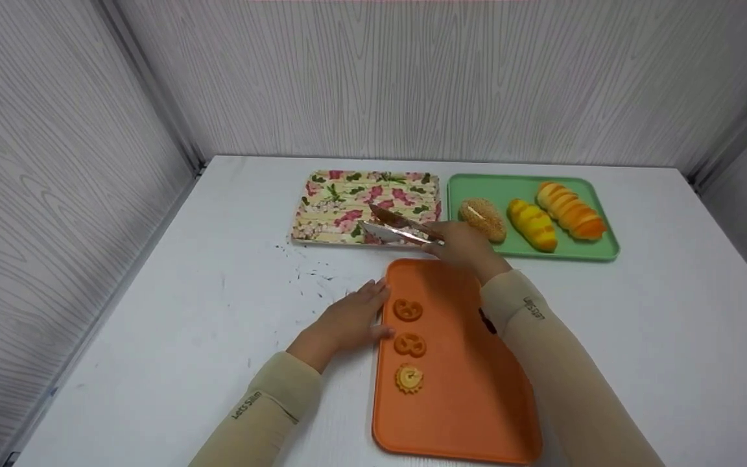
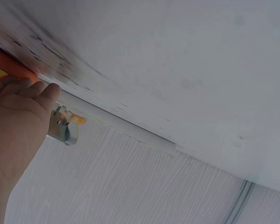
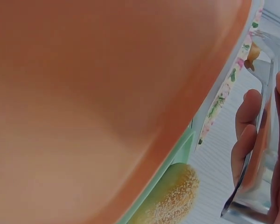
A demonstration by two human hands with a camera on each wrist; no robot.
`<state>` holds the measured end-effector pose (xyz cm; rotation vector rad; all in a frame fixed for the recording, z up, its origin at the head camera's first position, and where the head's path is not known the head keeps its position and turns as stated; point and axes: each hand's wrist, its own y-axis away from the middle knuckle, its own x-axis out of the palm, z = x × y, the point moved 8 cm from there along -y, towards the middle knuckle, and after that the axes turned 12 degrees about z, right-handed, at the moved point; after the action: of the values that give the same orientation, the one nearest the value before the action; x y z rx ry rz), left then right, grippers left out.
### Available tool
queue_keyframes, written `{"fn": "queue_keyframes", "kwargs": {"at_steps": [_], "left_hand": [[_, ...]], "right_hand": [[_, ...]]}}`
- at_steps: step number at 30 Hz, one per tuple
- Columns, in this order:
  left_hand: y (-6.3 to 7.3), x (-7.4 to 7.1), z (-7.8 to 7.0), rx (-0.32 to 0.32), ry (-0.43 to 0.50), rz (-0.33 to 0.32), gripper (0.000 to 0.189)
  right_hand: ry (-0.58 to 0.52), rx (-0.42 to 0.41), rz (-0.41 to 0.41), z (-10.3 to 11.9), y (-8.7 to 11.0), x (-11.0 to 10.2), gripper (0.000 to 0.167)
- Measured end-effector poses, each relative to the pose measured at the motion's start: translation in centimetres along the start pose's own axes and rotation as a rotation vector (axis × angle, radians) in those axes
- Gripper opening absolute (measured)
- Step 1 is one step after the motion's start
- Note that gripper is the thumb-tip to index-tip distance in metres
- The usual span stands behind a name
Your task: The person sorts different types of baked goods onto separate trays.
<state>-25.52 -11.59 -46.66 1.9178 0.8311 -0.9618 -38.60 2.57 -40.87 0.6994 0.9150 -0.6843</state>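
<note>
My right hand grips metal tongs, their tips over the front of the floral tray. In the right wrist view, a small tan-brown piece shows by the tips of the tongs; I cannot tell whether they pinch it. My left hand lies against the left edge of the orange tray, fingers extended. Down that tray's left side run two pretzel-shaped cookies and a round, scalloped yellow cookie. The left wrist view shows the left palm beside the orange rim.
A green tray adjoins the floral one on the right. It bears a seeded bun, a yellow striped bread and a larger orange-striped loaf. Wood-grain panels bound the white table at the back and sides.
</note>
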Motion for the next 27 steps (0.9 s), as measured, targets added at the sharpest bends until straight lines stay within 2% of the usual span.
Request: {"fn": "queue_keyframes", "kwargs": {"at_steps": [11, 21, 27], "left_hand": [[-0.2, 0.0, 0.1, -0.009, -0.016, -0.001, 0.080], [-0.1, 0.0, 0.0, -0.011, -0.001, 0.002, 0.079], [-0.1, -0.1, 0.0, -0.011, 0.003, -0.004, 0.080]], "right_hand": [[0.013, 0.021, -0.018, 1.0, -1.1, 1.0, 0.045], [0.047, 0.032, -0.004, 1.0, -1.2, 1.2, 0.049], [0.018, 0.038, -0.016, 0.8, -1.2, 1.2, 0.052]]}}
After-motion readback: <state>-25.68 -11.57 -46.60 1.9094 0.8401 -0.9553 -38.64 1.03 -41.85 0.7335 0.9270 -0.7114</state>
